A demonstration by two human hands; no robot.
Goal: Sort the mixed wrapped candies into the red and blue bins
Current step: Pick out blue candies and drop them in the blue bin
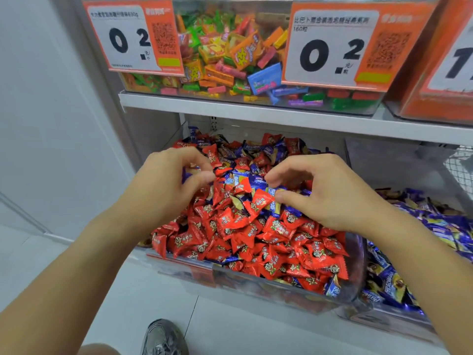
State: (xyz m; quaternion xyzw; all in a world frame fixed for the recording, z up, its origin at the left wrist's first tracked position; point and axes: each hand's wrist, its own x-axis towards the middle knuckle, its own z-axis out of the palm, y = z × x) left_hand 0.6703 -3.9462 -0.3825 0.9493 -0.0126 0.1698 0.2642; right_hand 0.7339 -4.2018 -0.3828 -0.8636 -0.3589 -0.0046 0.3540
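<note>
A clear bin (357,272) on the lower shelf holds a heap of red wrapped candies (245,231) with blue wrapped candies (256,179) mixed in, mostly toward the back. To its right a second clear bin (399,326) holds almost only blue candies (440,226). My left hand (166,185) hovers over the left back of the heap, its curled fingers holding blue candies (186,175). My right hand (330,193) is over the middle, thumb and fingers pinching a blue candy (275,201) beside a red one.
The upper shelf (256,108) carries a clear bin of multicoloured gum packs (230,55) with orange price tags (332,44). A white wall (51,124) is on the left. My shoe (163,338) stands on the tiled floor below the bins.
</note>
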